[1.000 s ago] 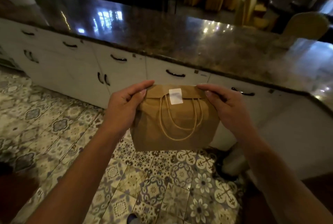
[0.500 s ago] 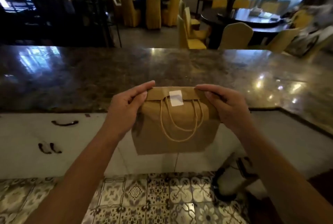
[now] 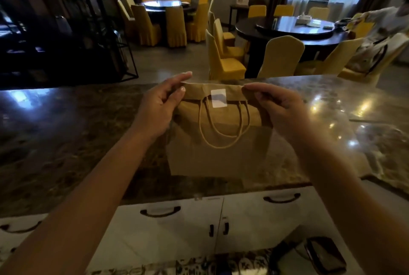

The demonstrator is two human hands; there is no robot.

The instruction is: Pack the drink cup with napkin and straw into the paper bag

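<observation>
I count one paper bag (image 3: 218, 153), two hands, one sticker (image 3: 219, 98), and two twine handle loops (image 3: 223, 126) on the bag's near face. The bag is plain brown kraft paper, upright, its top folded over into a flat band and sealed at the centre by the pale rectangular sticker; the loops hang down below the fold, one nested inside the other. My left hand (image 3: 158, 108) pinches the left corner of the folded top between thumb and fingers, and my right hand (image 3: 280, 108) pinches the right corner in the same way, so both are grasping the bag. I cannot tell whether the bag's base rests on the dark polished stone counter (image 3: 66, 133) or hangs just above it; it sits over the counter's middle, back from the near edge. The cup, napkin and straw cannot be seen, the bag being closed. The counter surface lies bare to the left and right of the bag, with bright reflections on the right part. Below the near edge I count four curved dark handles on the white cabinet fronts (image 3: 177, 230). Beyond the far edge are two round dark tables (image 3: 294, 29) ringed by yellow-covered chairs (image 3: 282, 55).
</observation>
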